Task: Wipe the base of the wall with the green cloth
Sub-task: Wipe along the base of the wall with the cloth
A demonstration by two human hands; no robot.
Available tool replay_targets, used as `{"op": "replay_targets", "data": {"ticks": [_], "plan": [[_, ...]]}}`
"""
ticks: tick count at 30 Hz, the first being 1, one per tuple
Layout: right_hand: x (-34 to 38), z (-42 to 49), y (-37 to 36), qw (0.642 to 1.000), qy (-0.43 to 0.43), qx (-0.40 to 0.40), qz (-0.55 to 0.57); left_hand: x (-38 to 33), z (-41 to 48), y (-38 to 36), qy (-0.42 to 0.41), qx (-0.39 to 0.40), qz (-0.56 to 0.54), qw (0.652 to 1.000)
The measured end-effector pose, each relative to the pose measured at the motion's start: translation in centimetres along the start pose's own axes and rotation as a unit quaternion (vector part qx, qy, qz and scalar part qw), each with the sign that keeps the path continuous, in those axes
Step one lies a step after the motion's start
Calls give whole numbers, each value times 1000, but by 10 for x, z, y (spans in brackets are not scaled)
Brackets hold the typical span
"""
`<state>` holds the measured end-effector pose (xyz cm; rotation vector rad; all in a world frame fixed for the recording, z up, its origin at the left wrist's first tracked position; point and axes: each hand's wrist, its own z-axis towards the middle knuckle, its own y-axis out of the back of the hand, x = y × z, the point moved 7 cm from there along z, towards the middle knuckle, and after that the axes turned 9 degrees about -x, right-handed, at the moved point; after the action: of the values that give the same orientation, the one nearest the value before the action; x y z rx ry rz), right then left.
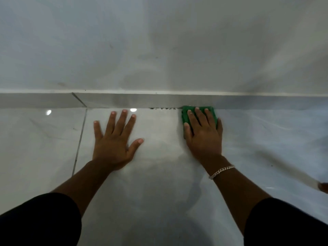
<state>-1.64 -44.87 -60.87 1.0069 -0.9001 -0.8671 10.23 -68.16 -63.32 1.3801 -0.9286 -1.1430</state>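
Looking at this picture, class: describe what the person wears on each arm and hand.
Both arms have short black sleeves, the left sleeve and right sleeve, leaving the forearms bare. A silver chain bracelet circles the right wrist. The left hand and right hand wear no gloves.

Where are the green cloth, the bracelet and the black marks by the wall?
cloth (212,110): head view, top right corner beside the fingers.
bracelet (221,171): head view, middle of the chain on the right wrist.
black marks (162,108): head view, middle of the dark line where floor meets wall.
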Motion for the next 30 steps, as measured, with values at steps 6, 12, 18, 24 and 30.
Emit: {"op": "replay_targets", "data": {"ticks": [6, 12, 18, 24, 30], "plan": [[53, -4, -6, 990, -139, -15, 14, 3, 1, -3, 6, -3, 13, 1000], [56, 1, -10, 998, 42, 41, 5, 5, -1, -2, 10, -11, 3, 1000], [-25, 9, 9, 992, -119, 20, -30, 17, -8, -2, 27, -16, 3, 1000], [75, 4, -8, 988, -154, 28, -15, 18, -7, -3, 32, -16, 12, 999], [62, 10, 1, 999, -19, 27, -10, 18, -6, -1, 33, -9, -1, 999]]}}
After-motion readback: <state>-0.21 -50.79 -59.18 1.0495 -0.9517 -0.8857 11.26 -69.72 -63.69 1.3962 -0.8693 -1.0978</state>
